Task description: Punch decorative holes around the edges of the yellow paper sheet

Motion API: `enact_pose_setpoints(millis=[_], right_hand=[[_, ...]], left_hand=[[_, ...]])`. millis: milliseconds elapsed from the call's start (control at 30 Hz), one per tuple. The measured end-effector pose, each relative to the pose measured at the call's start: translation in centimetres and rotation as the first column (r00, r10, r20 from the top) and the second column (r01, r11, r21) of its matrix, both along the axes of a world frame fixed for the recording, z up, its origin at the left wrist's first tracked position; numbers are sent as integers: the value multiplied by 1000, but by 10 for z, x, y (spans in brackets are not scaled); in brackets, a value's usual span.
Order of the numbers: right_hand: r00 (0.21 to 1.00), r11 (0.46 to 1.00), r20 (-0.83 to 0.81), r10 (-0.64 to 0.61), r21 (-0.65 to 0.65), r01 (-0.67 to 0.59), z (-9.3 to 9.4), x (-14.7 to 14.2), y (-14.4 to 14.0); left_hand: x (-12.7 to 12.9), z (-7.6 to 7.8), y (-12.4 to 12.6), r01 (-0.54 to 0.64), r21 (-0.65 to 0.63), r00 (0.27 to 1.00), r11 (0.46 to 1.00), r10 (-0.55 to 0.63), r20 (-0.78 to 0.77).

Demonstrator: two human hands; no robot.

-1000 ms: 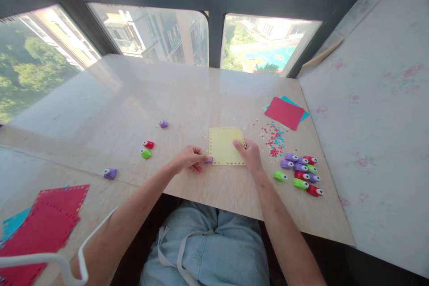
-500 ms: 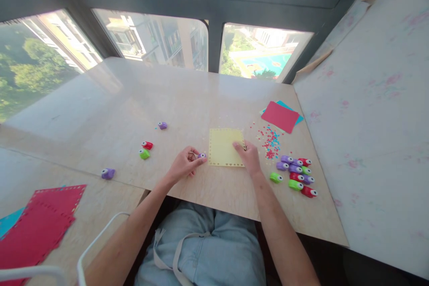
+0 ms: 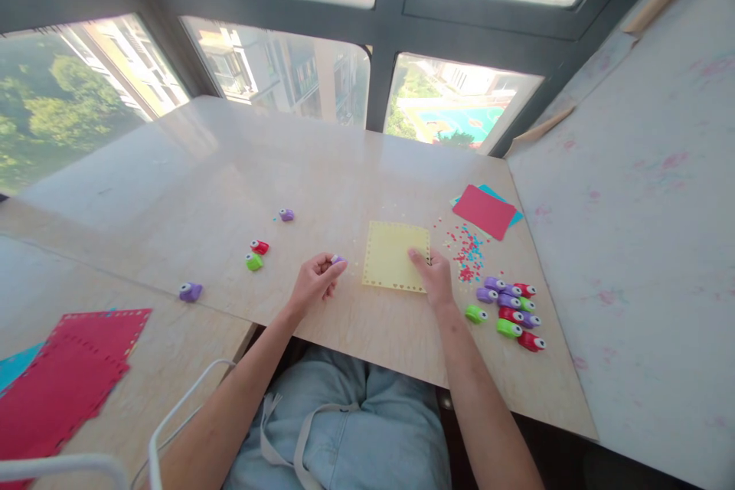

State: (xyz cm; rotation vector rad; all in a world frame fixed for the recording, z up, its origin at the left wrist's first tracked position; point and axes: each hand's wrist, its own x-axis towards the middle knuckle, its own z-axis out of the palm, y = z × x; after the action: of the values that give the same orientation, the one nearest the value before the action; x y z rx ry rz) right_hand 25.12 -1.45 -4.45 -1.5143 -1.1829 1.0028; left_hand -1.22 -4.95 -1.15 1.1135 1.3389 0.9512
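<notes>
A small purple punch [image 3: 338, 259] is pinched between the fingertips of the left hand [image 3: 313, 281], which is held just left of a yellow paper sheet [image 3: 395, 267] without touching it. The yellow sheet lies flat on the table [image 3: 321, 168], and a row of small punched holes is seen along its edges. The right hand [image 3: 435, 276] is laid on the sheet's right edge, its fingers bent and pressed down onto the paper; nothing is gripped by it. To the right of that hand, a cluster of purple, red and green punches [image 3: 508, 306] is gathered, and red and blue paper bits [image 3: 468, 249] are scattered just beyond the sheet. Farther back, a red sheet [image 3: 484, 211] is stacked on a blue one. To the left of the left hand, 4 more punches are spread out well apart: a red punch [image 3: 259, 246] just beside a green punch [image 3: 253, 262], 1 purple one farther back and 1 nearer the table's left edge. The surface is a pale, marble-patterned tabletop set against large dark-framed windows [image 3: 276, 76], through which buildings and trees are seen. Punched red sheets [image 3: 69, 375] are seen lying on a lower surface at the left.
</notes>
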Motion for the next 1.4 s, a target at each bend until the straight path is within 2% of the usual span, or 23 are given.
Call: enact_pose_setpoints(millis=[100, 167, 600, 1000, 1200, 1400], right_hand=[[1000, 1000, -3, -7, 1, 7, 0, 0, -1], [1000, 1000, -4, -12, -5, 12, 0, -1, -1], [1000, 1000, 1, 4, 1, -4, 2, -2, -5], [1000, 1000, -13, 2, 9, -1, 1, -1, -4], [994, 997, -85, -64, 29, 67, -1, 2, -3], [953, 997, -296, -70, -3, 73, 3, 0, -3]], left_hand=[[-4, -2, -1, -131, -1, 978, 991, 130, 166], [-3, -4, -1, -159, 17, 966, 987, 152, 210], [2, -7, -2, -142, 117, 978, 983, 121, 168], [5, -8, -3, -190, 164, 968, 968, 157, 194], [8, -11, -2, -217, 177, 967, 960, 187, 170], [8, -10, -3, -226, 179, 967, 958, 198, 163]])
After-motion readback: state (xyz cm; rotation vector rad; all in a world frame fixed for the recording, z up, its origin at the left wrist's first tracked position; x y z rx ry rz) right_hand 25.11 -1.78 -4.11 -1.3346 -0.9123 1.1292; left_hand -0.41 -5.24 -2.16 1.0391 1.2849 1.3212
